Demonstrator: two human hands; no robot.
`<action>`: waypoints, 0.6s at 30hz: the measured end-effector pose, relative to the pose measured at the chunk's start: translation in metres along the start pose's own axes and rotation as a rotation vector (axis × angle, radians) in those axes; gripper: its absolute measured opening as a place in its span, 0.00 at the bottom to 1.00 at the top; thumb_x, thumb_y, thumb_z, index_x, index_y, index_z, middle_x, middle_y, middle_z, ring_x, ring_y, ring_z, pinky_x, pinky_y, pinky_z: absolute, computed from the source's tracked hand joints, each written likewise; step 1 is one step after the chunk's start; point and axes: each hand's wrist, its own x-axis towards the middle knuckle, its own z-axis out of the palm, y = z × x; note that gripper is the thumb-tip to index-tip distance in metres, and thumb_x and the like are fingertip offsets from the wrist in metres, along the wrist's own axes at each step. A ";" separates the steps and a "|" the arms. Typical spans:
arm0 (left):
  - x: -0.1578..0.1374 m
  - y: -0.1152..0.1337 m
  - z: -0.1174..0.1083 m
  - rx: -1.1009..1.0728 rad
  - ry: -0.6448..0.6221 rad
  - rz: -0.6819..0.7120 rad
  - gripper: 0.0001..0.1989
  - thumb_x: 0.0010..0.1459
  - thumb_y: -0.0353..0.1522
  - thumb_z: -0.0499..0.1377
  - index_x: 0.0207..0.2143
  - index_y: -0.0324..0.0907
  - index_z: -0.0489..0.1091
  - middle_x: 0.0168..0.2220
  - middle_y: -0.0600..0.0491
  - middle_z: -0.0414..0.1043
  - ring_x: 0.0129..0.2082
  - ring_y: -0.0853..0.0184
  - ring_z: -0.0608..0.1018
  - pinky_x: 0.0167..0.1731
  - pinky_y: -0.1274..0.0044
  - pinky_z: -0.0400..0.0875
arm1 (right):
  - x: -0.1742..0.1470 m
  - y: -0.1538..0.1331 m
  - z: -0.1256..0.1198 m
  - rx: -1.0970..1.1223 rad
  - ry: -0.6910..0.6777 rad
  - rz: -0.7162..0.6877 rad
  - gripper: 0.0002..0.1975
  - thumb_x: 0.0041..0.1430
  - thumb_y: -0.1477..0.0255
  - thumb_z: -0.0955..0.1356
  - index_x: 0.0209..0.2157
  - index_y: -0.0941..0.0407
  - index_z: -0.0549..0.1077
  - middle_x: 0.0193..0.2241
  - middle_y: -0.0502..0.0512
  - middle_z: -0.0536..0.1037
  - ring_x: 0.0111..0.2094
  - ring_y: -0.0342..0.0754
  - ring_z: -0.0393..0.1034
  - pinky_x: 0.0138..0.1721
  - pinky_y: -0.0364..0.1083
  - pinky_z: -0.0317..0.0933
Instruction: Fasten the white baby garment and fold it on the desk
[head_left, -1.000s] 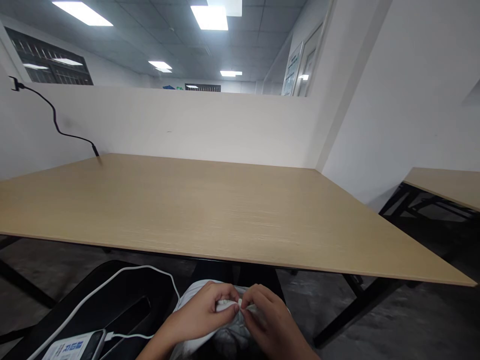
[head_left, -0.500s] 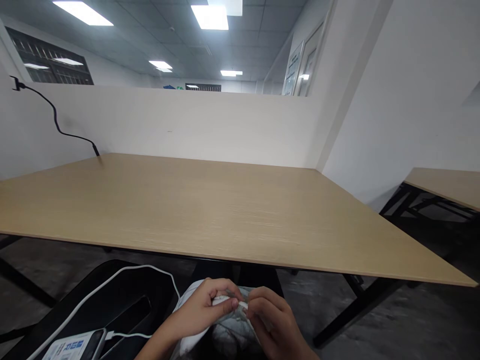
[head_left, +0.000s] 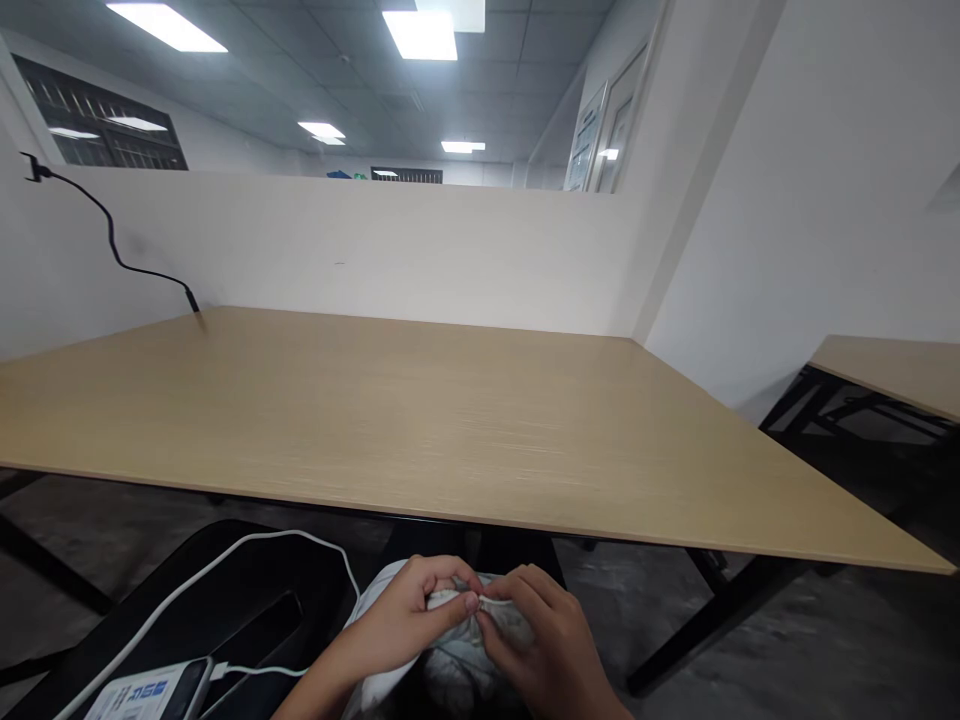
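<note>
1 left grip (head_left: 418, 612), 1 right grip (head_left: 546, 628), each pinched closed on pale cloth (head_left: 459, 645)

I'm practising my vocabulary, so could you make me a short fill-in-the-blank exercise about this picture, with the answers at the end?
1. The left hand and right hand pinch pale cloth; of the two, the ____ hand is nearer the black chair.
2. The cable over the chair is ____ in colour.
3. The flexible stand behind the table is ____ in colour.
4. A second table shows at the picture's ____ edge.

Missing words: left; white; black; right.
</note>
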 end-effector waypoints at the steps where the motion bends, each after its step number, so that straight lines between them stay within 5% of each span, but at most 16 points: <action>1: 0.000 0.000 0.000 0.018 0.003 -0.004 0.19 0.62 0.46 0.59 0.41 0.41 0.78 0.32 0.54 0.73 0.34 0.67 0.71 0.35 0.79 0.64 | 0.001 -0.001 0.000 0.001 0.006 -0.003 0.07 0.60 0.78 0.67 0.39 0.54 0.70 0.30 0.51 0.75 0.29 0.45 0.72 0.30 0.42 0.64; 6: 0.000 0.007 -0.002 0.031 -0.029 0.013 0.18 0.64 0.45 0.57 0.41 0.41 0.77 0.29 0.56 0.71 0.29 0.70 0.68 0.30 0.80 0.60 | -0.001 0.002 -0.001 -0.004 -0.006 0.013 0.06 0.61 0.79 0.65 0.35 0.54 0.69 0.28 0.50 0.74 0.27 0.44 0.70 0.28 0.41 0.62; 13: -0.003 0.006 -0.009 -0.007 -0.077 0.061 0.14 0.56 0.40 0.65 0.40 0.41 0.78 0.35 0.53 0.77 0.35 0.66 0.75 0.37 0.78 0.66 | -0.002 0.003 -0.006 0.034 0.038 0.119 0.02 0.62 0.75 0.66 0.35 0.54 0.71 0.28 0.50 0.74 0.28 0.44 0.71 0.29 0.41 0.63; 18: -0.004 0.006 -0.017 -0.004 0.107 0.094 0.13 0.57 0.41 0.65 0.32 0.40 0.78 0.30 0.52 0.76 0.32 0.65 0.74 0.36 0.77 0.65 | -0.001 0.003 -0.016 0.065 0.142 0.229 0.03 0.62 0.73 0.66 0.34 0.55 0.72 0.27 0.50 0.75 0.27 0.44 0.71 0.29 0.40 0.64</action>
